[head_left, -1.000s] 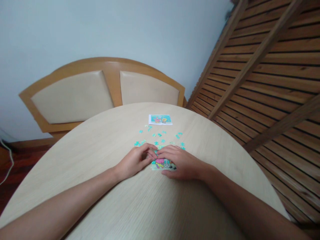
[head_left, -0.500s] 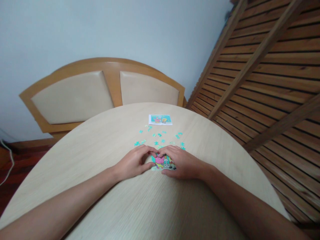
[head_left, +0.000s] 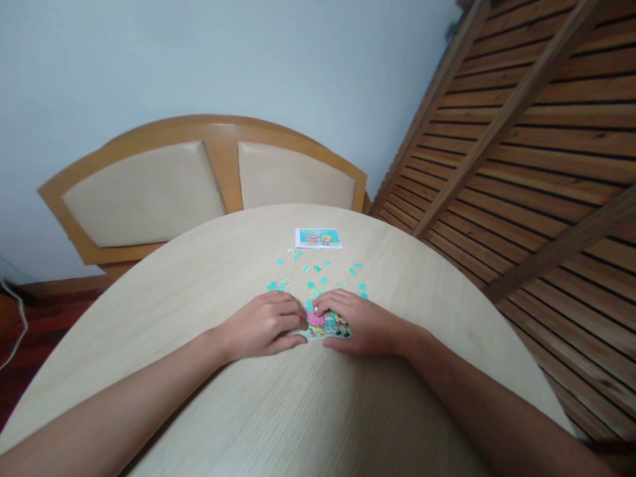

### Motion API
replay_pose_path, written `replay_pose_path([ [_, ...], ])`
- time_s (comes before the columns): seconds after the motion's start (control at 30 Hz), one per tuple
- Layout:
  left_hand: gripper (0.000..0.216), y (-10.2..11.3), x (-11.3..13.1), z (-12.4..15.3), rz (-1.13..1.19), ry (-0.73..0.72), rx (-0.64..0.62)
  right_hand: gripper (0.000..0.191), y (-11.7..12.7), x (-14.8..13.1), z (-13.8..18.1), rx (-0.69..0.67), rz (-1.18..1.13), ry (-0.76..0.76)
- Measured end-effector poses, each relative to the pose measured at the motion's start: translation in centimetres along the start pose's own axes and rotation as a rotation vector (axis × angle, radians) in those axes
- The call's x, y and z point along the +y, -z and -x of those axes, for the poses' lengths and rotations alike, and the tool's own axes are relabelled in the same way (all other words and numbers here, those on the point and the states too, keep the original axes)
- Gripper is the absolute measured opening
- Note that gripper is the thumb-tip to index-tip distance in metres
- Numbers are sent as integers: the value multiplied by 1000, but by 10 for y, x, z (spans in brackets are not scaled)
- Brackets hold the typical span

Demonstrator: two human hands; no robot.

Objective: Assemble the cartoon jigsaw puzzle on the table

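Note:
A small, partly joined jigsaw puzzle [head_left: 325, 325] with a pink and yellow cartoon picture lies on the round wooden table [head_left: 278, 404]. My left hand [head_left: 263, 324] rests at its left edge with the fingers curled, fingertips against the puzzle. My right hand [head_left: 360, 323] covers the puzzle's right side, its fingers bent and pressing on the top edge. Whether either hand pinches a piece is hidden. Several loose teal puzzle pieces [head_left: 318, 275] are scattered just beyond my hands.
A small reference picture card [head_left: 318, 237] lies near the table's far edge. Behind the table stands a wooden bench back with two beige cushions [head_left: 199, 185]. A slatted wooden wall [head_left: 536, 152] runs along the right. A cable [head_left: 14, 324] hangs at far left.
My left hand has shifted slightly back and curled tighter at the puzzle's left edge. My right hand's fingers have slid a little along the top. The puzzle stays in place.

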State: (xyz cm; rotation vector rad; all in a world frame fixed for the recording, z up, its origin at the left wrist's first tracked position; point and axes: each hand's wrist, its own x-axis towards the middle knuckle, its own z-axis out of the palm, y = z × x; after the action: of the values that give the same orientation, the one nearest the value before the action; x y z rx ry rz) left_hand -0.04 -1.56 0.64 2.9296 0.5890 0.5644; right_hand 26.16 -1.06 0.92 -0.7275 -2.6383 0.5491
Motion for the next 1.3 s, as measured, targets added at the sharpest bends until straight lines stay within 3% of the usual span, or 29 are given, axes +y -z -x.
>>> replay_pose_path([
  [0.2,27,5,6,0,-75,-60,-55,35,7,8,3,59,-9,-7],
  [0.3,29,2,9,-1,-56,-19,-43,18,24,31,13,269,73,-249],
  [0.4,32,-2,10,-2,-7,-20,-23,20,40,58,27,474,113,-516],
  [0.47,36,-3,11,-2,21,-47,-32,20,45,71,34,537,135,-604],
  [0.53,37,-2,11,-3,35,-62,-43,20,42,78,36,534,128,-602],
  [0.67,33,1,12,-3,44,-50,-35,28,25,81,31,419,205,-457],
  [0.8,28,3,14,-4,43,-49,-31,32,16,82,27,331,268,-473],
  [1.3,26,-2,11,-4,-61,14,-25,15,14,99,24,475,196,-604],
])
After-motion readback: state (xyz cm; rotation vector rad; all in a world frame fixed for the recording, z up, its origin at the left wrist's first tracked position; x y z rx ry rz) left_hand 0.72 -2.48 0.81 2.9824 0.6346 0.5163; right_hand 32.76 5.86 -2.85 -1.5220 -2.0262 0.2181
